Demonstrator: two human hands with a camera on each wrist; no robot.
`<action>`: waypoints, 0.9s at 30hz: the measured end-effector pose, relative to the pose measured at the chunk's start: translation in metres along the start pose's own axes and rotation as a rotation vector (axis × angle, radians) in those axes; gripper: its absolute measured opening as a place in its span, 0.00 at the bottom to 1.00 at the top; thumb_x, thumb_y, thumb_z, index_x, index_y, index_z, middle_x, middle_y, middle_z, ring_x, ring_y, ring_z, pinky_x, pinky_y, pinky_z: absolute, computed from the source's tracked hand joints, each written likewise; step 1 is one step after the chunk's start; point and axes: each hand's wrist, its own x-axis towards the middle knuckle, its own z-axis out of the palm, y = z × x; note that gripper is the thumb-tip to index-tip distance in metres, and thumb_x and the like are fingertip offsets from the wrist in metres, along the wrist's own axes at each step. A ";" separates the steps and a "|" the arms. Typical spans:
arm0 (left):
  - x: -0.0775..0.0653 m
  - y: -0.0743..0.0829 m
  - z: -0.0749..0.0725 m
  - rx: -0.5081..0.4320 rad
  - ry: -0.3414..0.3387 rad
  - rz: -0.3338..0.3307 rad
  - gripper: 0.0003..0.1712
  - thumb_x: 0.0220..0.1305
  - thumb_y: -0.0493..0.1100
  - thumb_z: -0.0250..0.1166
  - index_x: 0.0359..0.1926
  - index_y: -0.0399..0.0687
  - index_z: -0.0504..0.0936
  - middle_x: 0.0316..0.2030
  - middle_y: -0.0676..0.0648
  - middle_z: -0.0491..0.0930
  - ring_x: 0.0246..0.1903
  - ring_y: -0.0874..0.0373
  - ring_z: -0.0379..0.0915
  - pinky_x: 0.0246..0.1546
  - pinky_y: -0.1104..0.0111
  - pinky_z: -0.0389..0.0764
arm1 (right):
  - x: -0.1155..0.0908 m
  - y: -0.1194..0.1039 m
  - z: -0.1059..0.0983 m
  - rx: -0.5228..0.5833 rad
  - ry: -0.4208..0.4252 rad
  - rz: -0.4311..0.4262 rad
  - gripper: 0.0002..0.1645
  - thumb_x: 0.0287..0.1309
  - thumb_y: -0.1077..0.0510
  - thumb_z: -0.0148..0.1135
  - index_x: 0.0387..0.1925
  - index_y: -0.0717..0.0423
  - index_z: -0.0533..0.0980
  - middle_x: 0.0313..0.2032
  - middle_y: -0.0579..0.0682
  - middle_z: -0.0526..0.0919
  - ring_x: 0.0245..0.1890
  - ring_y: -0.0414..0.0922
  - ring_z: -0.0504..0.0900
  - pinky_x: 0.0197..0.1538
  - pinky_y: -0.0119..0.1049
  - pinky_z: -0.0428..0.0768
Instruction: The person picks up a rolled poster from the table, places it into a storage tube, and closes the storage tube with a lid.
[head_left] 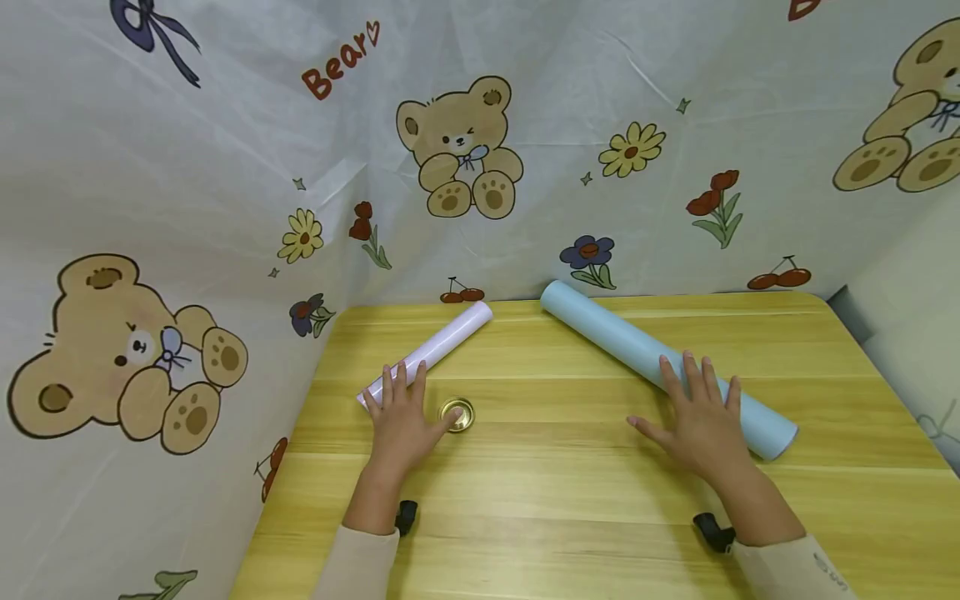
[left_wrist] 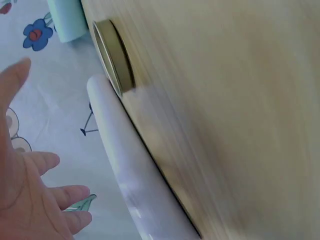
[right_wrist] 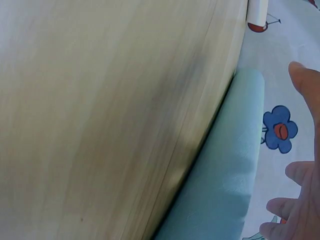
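On the left of the wooden table a narrow, pale lilac roll (head_left: 450, 337) lies at a slant. My left hand (head_left: 402, 429) hovers over its near end with fingers spread, and the left wrist view shows a gap between the palm and the roll. Beside the thumb sits a shallow round gold-coloured piece (left_wrist: 120, 60) with a raised rim, partly covered by the thumb in the head view. A thicker, longer light blue roll (head_left: 611, 329) slants across the right side. Above it my right hand (head_left: 705, 429) is spread, holding nothing, its fingers overlapping the roll in the head view.
The wooden table (head_left: 540, 492) carries both rolls and the gold piece. Behind it and on the left hangs a white cloth (head_left: 247, 125) printed with bears and flowers. Black mounts (head_left: 712, 532) are worn at both wrists. A pale surface (head_left: 911, 333) lies beyond the table's right edge.
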 end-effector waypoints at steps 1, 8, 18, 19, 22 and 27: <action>0.001 -0.002 -0.001 -0.008 -0.002 -0.008 0.58 0.61 0.75 0.62 0.81 0.52 0.50 0.79 0.33 0.45 0.80 0.33 0.28 0.70 0.26 0.33 | 0.001 0.002 0.000 -0.001 0.002 0.005 0.66 0.55 0.24 0.62 0.81 0.52 0.46 0.78 0.70 0.46 0.78 0.70 0.40 0.72 0.75 0.29; 0.003 -0.020 -0.011 -0.094 -0.028 -0.097 0.49 0.67 0.59 0.66 0.79 0.43 0.56 0.77 0.28 0.49 0.78 0.30 0.33 0.69 0.25 0.35 | 0.008 0.014 0.001 0.019 0.010 0.032 0.64 0.58 0.27 0.63 0.80 0.56 0.47 0.76 0.72 0.48 0.77 0.71 0.42 0.71 0.77 0.34; 0.007 -0.048 -0.012 -0.170 -0.046 -0.217 0.41 0.69 0.51 0.65 0.76 0.43 0.61 0.73 0.27 0.56 0.76 0.28 0.44 0.67 0.23 0.42 | 0.021 0.032 0.004 0.048 -0.005 0.053 0.62 0.58 0.38 0.69 0.80 0.59 0.47 0.73 0.76 0.51 0.74 0.76 0.45 0.71 0.78 0.35; 0.006 -0.050 -0.011 -0.175 -0.055 -0.227 0.40 0.70 0.51 0.64 0.77 0.43 0.61 0.73 0.27 0.57 0.75 0.28 0.46 0.67 0.24 0.45 | 0.021 0.032 0.006 0.049 -0.019 0.055 0.62 0.59 0.39 0.69 0.80 0.58 0.46 0.73 0.76 0.51 0.74 0.76 0.46 0.71 0.78 0.36; 0.005 -0.053 -0.007 -0.183 -0.063 -0.239 0.39 0.70 0.47 0.63 0.77 0.44 0.61 0.71 0.28 0.61 0.72 0.28 0.54 0.65 0.27 0.57 | 0.020 0.032 0.010 0.049 -0.061 0.065 0.63 0.59 0.38 0.68 0.80 0.58 0.43 0.73 0.76 0.51 0.73 0.76 0.48 0.70 0.78 0.39; 0.004 -0.058 -0.004 -0.158 -0.045 -0.221 0.36 0.70 0.39 0.62 0.76 0.47 0.63 0.67 0.27 0.65 0.67 0.27 0.62 0.59 0.31 0.69 | 0.018 0.032 0.015 0.023 -0.061 0.056 0.63 0.59 0.41 0.68 0.80 0.58 0.42 0.71 0.77 0.54 0.69 0.76 0.53 0.67 0.75 0.47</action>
